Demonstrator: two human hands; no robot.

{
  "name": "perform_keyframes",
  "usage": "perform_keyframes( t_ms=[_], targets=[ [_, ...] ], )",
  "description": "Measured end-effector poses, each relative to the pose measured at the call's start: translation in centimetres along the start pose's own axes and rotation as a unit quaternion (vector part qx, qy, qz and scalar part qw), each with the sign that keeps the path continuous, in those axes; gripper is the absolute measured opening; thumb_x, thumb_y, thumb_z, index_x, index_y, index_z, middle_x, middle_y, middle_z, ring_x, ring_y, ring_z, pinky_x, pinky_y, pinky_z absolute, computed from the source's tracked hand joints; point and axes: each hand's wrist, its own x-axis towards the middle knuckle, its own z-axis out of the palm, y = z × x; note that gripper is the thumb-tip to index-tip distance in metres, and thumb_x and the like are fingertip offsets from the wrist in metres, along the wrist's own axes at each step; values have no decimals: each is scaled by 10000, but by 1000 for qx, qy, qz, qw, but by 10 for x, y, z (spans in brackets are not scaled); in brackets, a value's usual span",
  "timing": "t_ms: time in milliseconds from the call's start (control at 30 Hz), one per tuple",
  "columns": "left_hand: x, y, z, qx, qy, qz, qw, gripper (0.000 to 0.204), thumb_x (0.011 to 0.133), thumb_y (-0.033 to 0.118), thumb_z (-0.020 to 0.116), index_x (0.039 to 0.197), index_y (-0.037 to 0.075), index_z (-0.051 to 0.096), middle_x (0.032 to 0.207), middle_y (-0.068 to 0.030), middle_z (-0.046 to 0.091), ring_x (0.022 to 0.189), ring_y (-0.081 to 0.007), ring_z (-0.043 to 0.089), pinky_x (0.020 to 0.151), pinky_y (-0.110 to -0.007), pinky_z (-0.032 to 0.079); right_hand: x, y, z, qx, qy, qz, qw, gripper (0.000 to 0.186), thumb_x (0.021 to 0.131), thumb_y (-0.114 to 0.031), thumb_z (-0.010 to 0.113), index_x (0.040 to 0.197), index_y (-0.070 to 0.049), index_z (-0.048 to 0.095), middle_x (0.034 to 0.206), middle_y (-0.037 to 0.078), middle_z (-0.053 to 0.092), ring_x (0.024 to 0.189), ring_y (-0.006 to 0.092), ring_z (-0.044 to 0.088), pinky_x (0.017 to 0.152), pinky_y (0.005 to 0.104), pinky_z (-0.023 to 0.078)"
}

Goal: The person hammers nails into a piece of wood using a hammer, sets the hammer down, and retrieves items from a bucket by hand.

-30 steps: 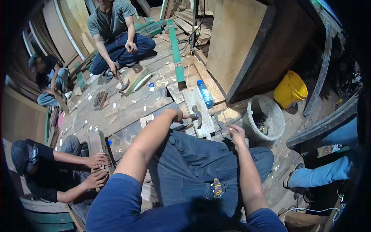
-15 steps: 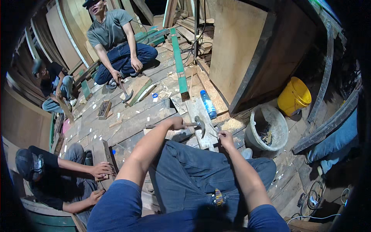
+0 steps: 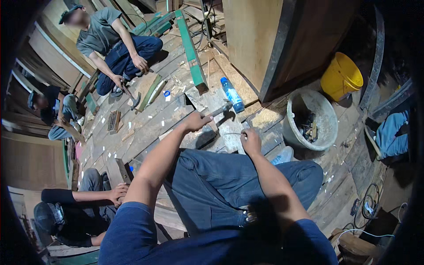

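My left hand point(image 3: 194, 122) is closed around the handle of a claw hammer point(image 3: 217, 111). The hammer's head is over the far half of a pale, worn board point(image 3: 230, 128), with a dark shadow below it. Close to the board's near end, my right hand point(image 3: 251, 142) pinches a thin, dark piece that looks like a nail point(image 3: 237, 133), lying low across the wood. Whether it touches the board I cannot tell. A blue-capped plastic bottle point(image 3: 232, 95) lies just beyond the board.
Right of my hands stand a whitish bucket point(image 3: 329, 121) with scraps inside and a yellow bucket point(image 3: 342, 77). A green-painted beam point(image 3: 190, 51) lies ahead. One co-worker holds a hammer point(image 3: 134, 100); two others sit at left. A wooden panel point(image 3: 251, 44) stands behind the bottle.
The hammer has moved farther away along the board and its handle now slants up to the right. My right hand stays by the board's near end. The whole view has shifted.
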Motion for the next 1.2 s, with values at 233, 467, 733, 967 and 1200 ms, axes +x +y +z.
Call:
perform_keyframes(
  t_ms=[233, 467, 733, 967, 1200],
  targets=[
    [3, -14, 2, 146, -26, -38, 988, 740, 855, 674, 474, 981, -26, 676, 943, -244, 663, 900, -347, 641, 783, -438, 472, 2, -1, 2, -93, -53, -60, 992, 114, 747, -103, 599, 820, -35, 653, 892, 175, 598, 868, 375, 589, 761, 465, 484],
    [4, -28, -2, 155, -3, -37, 987, 707, 869, 647, 471, 1058, -6, 666, 984, -241, 663, 958, -351, 633, 821, -433, 472, 4, -17, 6, -125, -95, -127, 979, 116, 807, -52, 512, 834, -22, 621, 869, 181, 607, 852, 358, 613, 755, 463, 488],
    [-7, -5, 9, 139, 22, 1, 990, 660, 883, 566, 525, 957, -74, 667, 861, -230, 665, 780, -316, 653, 733, -422, 496, -6, -2, 2, -158, -93, -112, 977, 141, 838, -62, 491, 863, -23, 624, 885, 174, 616, 877, 335, 616, 774, 457, 481],
    [18, -45, -7, 234, 53, 52, 969, 503, 918, 451, 489, 954, -25, 649, 841, -243, 661, 772, -392, 650, 723, -464, 481, 4, -15, 10, -116, -93, -116, 982, 143, 814, -163, 616, 851, -29, 650, 872, 177, 615, 832, 379, 602, 738, 471, 479],
    [4, -33, 1, 111, 89, 6, 990, 589, 886, 551, 538, 787, -22, 630, 613, -113, 562, 591, -209, 541, 586, -374, 416, 19, 6, 18, -125, -33, -71, 989, 145, 823, -173, 637, 822, -29, 655, 917, 159, 626, 892, 360, 595, 775, 470, 460]
  ],
)
